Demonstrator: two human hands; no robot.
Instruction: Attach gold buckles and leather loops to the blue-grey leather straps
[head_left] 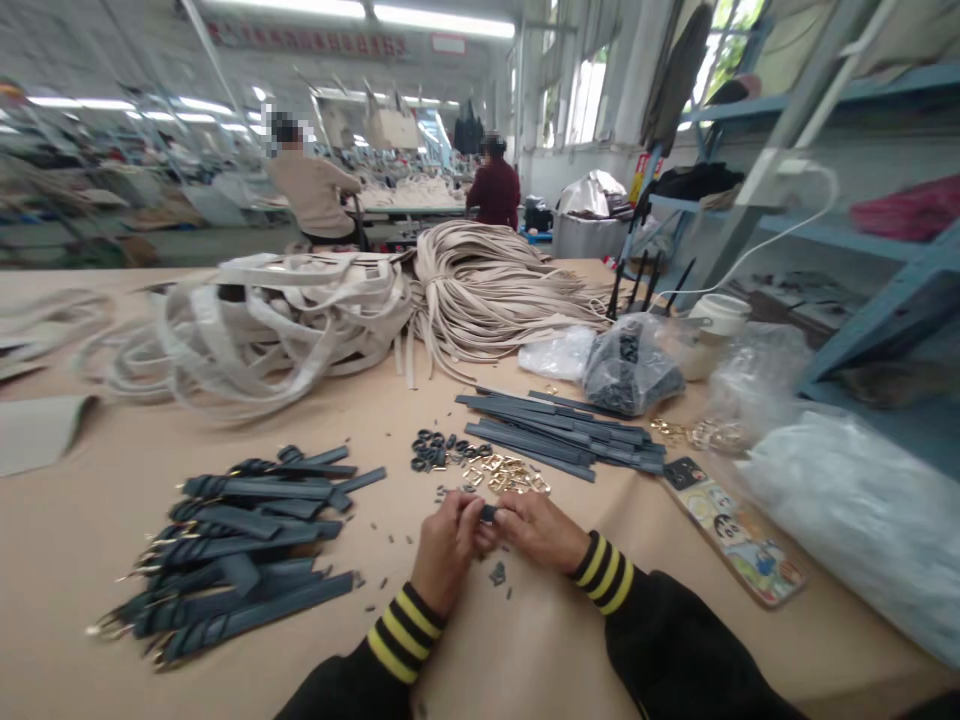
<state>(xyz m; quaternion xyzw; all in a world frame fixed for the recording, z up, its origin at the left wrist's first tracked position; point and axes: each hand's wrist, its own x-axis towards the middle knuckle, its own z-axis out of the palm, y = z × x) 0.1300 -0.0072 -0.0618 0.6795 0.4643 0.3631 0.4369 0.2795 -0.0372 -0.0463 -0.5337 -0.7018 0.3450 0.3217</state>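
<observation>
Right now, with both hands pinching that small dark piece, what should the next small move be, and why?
Probably reach the right hand to the gold buckles just ahead: both it and the left hand pinch only a small dark piece, with no metal fitting visible on it.

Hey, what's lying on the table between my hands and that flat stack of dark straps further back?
In the head view, between the hands and the flat stack of dark straps lie gold buckles, with small dark loops just left of them.
</observation>
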